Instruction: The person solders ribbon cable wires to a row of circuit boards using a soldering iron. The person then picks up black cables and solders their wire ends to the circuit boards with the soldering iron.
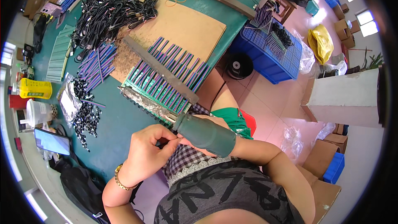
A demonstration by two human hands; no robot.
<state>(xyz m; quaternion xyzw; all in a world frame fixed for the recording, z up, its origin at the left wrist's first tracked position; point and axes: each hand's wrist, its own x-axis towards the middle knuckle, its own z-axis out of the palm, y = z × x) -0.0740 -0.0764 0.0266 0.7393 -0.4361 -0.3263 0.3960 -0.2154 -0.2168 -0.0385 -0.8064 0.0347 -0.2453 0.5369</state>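
My right hand (pixel 213 119) is wrapped around the thick dark green handle (pixel 207 136) of what looks like a soldering iron, which hides most of that hand. From the handle a stained metal barrel (pixel 149 103) runs up and left, along the near edge of a green circuit board panel (pixel 134 81). Thumb and fingers of my left hand (pixel 149 145) are pinched just left of the handle, against the right fingertips; anything between them is too small to make out. Rows of striped ribbon wires (pixel 178 60) lie on the panel under a grey metal bar (pixel 161 69).
Brown cardboard (pixel 186 20) lies beneath the work. Around it on the green table (pixel 118 141) are black cables (pixel 112 8), loose ribbon wires (pixel 97 64), small black connectors (pixel 86 118) and a phone (pixel 52 141). A blue crate (pixel 269 52) stands right of the table.
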